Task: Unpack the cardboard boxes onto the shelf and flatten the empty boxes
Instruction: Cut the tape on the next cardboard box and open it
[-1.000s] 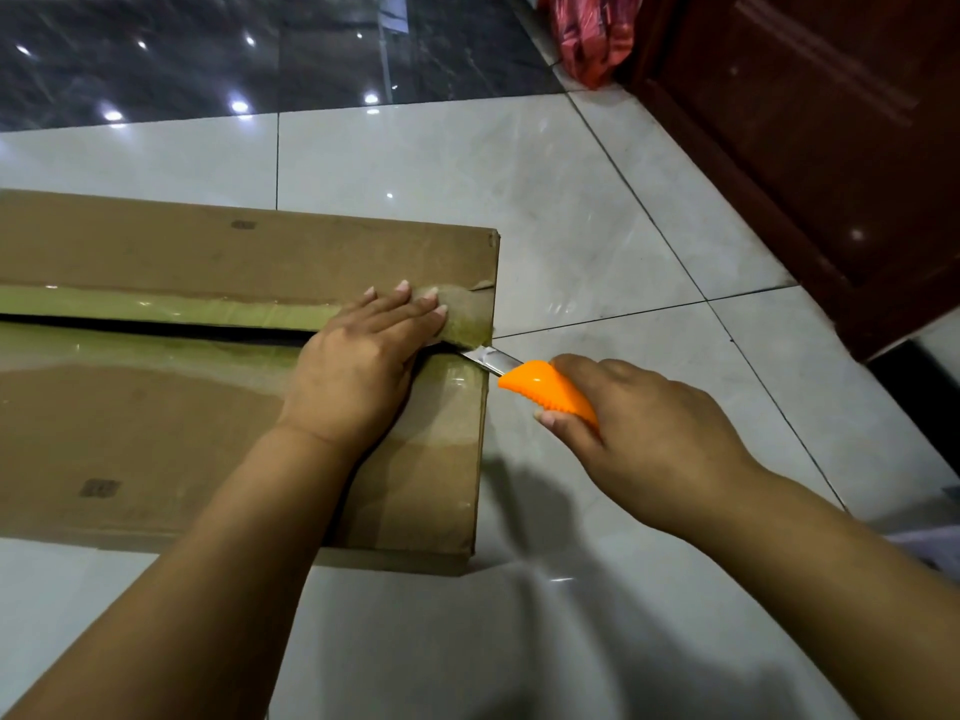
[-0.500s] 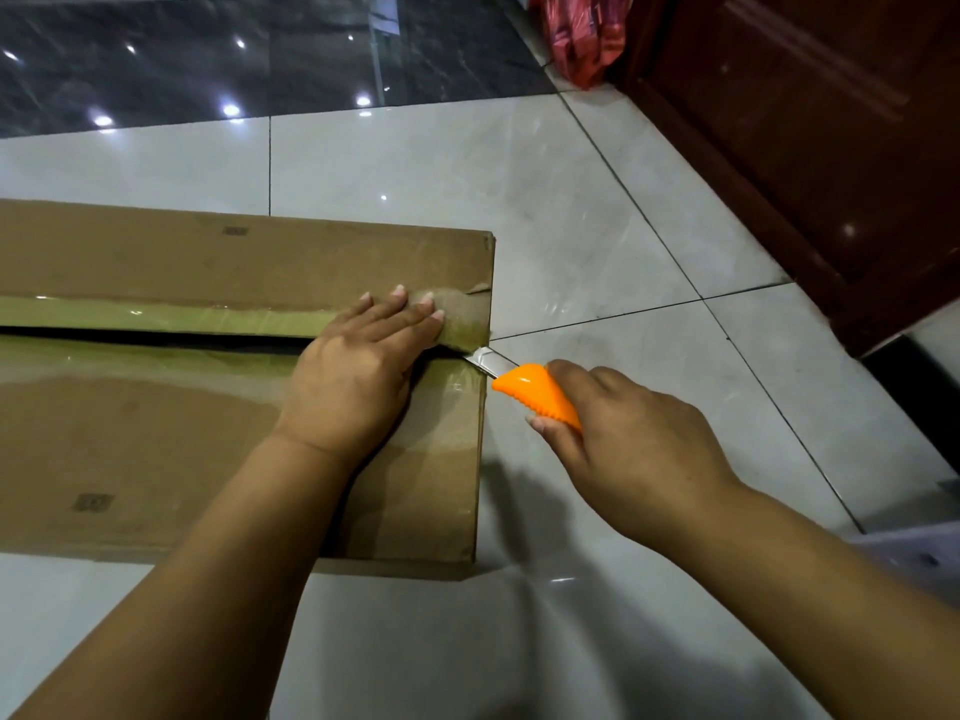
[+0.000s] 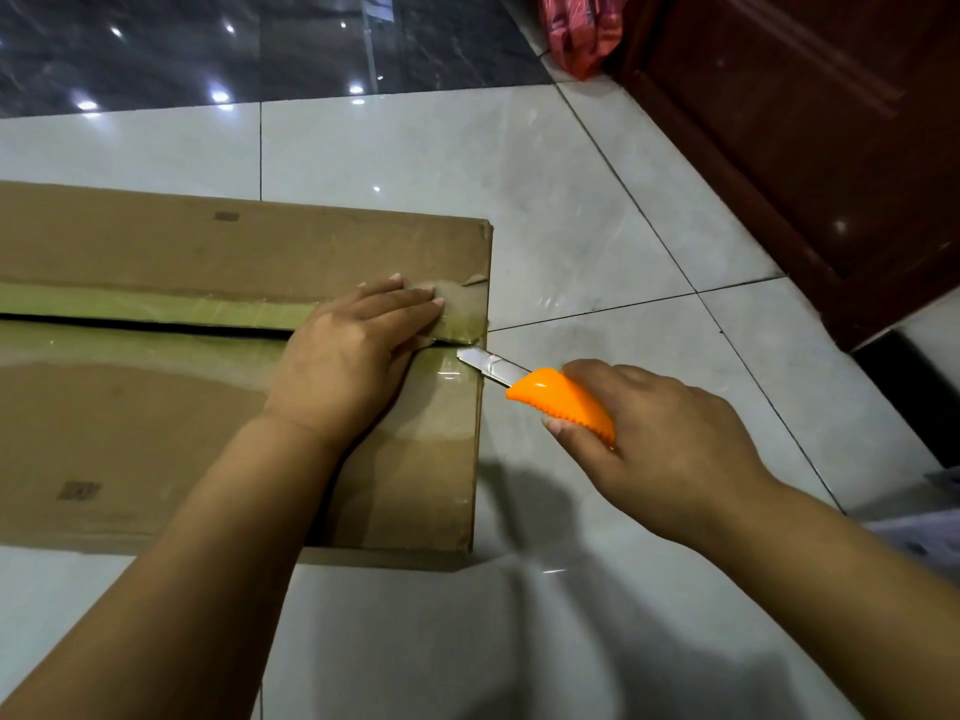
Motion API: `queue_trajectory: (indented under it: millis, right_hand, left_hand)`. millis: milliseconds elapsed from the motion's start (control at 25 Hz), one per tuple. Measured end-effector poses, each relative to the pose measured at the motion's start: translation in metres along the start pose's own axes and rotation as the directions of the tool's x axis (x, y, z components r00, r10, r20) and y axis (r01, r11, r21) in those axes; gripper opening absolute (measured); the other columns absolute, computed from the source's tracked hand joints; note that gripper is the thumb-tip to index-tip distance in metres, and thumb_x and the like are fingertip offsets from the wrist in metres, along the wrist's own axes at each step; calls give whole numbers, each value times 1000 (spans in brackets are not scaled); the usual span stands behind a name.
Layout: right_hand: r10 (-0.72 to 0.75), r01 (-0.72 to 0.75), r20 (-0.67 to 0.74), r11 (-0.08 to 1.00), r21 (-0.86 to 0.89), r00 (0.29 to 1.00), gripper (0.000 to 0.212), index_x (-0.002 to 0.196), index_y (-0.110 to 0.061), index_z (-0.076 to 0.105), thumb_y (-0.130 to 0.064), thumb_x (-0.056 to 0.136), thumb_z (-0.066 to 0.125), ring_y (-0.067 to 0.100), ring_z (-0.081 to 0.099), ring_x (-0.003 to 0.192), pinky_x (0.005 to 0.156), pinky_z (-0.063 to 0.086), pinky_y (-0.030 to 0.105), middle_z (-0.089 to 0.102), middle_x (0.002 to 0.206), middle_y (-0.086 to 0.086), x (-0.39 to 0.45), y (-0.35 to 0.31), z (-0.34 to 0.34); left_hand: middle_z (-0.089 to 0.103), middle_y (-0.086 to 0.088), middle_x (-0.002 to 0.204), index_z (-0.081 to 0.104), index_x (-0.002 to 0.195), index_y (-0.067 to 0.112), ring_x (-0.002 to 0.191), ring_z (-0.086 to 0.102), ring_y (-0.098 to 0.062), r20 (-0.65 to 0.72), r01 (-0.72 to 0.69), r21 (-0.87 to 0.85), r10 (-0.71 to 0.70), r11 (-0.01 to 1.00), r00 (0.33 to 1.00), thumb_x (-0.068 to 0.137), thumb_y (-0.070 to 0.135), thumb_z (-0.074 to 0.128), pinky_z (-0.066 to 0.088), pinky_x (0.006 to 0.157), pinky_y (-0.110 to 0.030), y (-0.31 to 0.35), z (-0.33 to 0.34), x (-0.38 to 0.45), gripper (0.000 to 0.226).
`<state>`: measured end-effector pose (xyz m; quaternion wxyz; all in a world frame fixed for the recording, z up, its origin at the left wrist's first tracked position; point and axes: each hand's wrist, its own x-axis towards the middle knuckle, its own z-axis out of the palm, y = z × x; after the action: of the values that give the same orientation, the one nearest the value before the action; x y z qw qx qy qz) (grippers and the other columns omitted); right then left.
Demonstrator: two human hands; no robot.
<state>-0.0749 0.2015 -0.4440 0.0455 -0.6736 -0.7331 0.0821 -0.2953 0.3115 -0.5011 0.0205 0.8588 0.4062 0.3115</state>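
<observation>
My left hand (image 3: 353, 356) pressed flat, fingers straight, on the cardboard box (image 3: 156, 423); my right hand (image 3: 665, 439) clamped the orange knife (image 3: 563, 402), blade tip at the taped seam (image 3: 156, 309).

We see a plain brown box (image 3: 156, 252) crossed by a glossy yellowish-green tape (image 3: 156, 306) strip. The knife (image 3: 561, 402) has a bright orange handle and a silver blade. Pale grey-white floor (image 3: 467, 148) tiles give way to dark, white-veined marble tiles (image 3: 156, 44). The door (image 3: 805, 122) is dark reddish-brown; a bag (image 3: 582, 28) is red.
</observation>
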Motion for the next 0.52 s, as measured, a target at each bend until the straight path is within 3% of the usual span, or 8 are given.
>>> queue_trajectory:
  millis: [160, 320, 520]
  right_hand:
    - [8, -8, -13, 1000, -14, 1000, 46, 135, -39, 33, -61, 94, 33, 12, 55, 98, 68, 34, 24, 56, 122, -14, 1, 1, 1]
    - [7, -7, -39, 1000, 1, 999, 45, 132, -38, 34, -61, 94, 34, 12, 50, 88, 67, 36, 25, 57, 117, -12, 2, 2, 2]
    - [9, -9, -57, 1000, -15, 998, 46, 133, -38, 33, -61, 94, 31, 15, 56, 98, 66, 32, 25, 56, 119, -11, 6, -4, 7]
  left_hand:
    - [67, -5, 119, 69, 117, 14, 116, 60, -28, 11, 45, -10, -45, 999, 999, 87, 31, 49, 44, 96, -31, 2, -4, 0, 40]
    - [66, -8, 121, 70, 115, 11, 116, 58, -38, 27, 50, 43, -51, 998, 998, 90, 31, 45, 45, 95, -45, 5, 0, -2, 41]
    - [66, -15, 119, 69, 114, 6, 112, 59, -43, -17, -13, 130, 15, 991, 1000, 89, 18, 48, 45, 95, -54, 2, 5, -5, 35]
